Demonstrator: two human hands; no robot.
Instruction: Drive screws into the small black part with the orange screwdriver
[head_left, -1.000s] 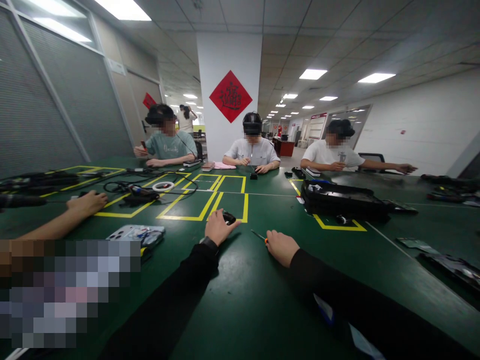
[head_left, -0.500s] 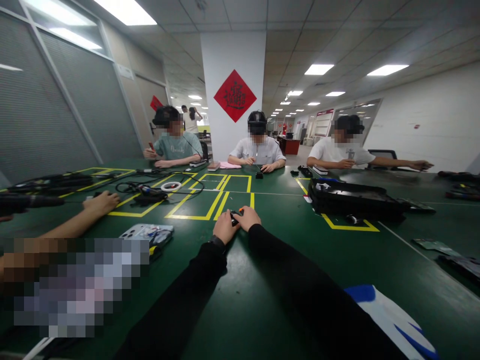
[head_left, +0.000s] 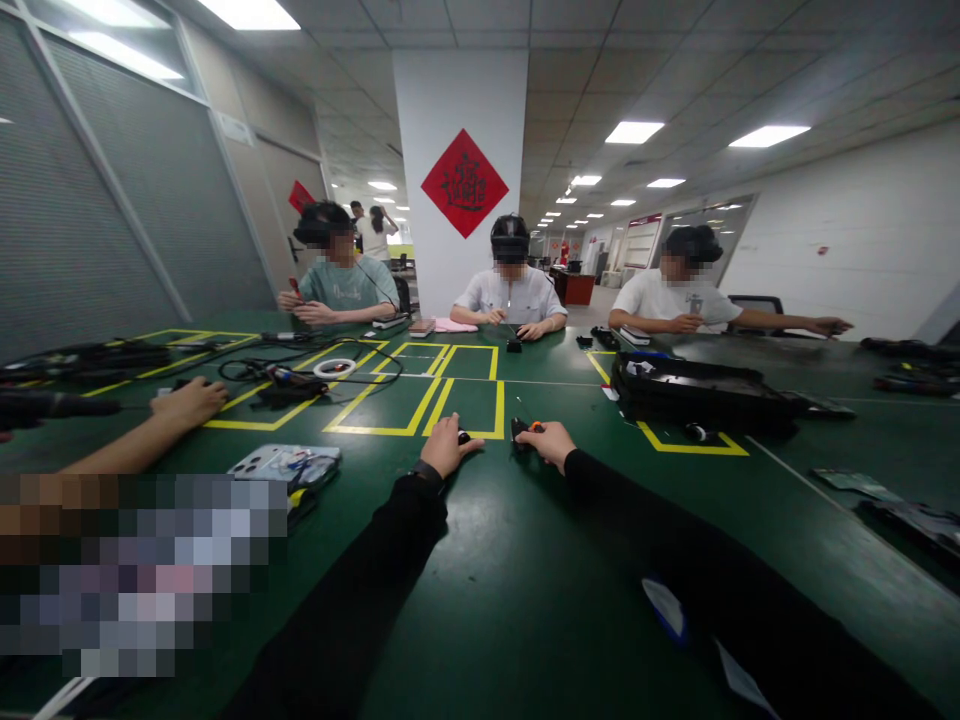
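Observation:
My left hand [head_left: 444, 448] rests low over the green table, its fingers bent around a small black piece [head_left: 463, 436] with a light end. Most of that piece is hidden by the fingers, so its kind does not show. A little to the right, my right hand [head_left: 555, 444] grips a small black-and-orange tool [head_left: 519, 430]. The tool's black part sticks out to the left of the fingers; its exact kind is unclear. A gap of bare table separates the two hands.
Yellow tape outlines [head_left: 375, 432] mark the green table [head_left: 480, 600]. A black open case [head_left: 697, 395] stands at right, cables [head_left: 285, 380] at left. A co-worker's arm [head_left: 127, 430] reaches in beside a bag of parts [head_left: 285, 463]. Three people sit opposite. A blue-and-white item [head_left: 664, 608] lies under my right sleeve.
My hands were together over the small black things. Now my right hand has drawn away to the right with the black-and-orange tool, while my left hand stays with the black piece.

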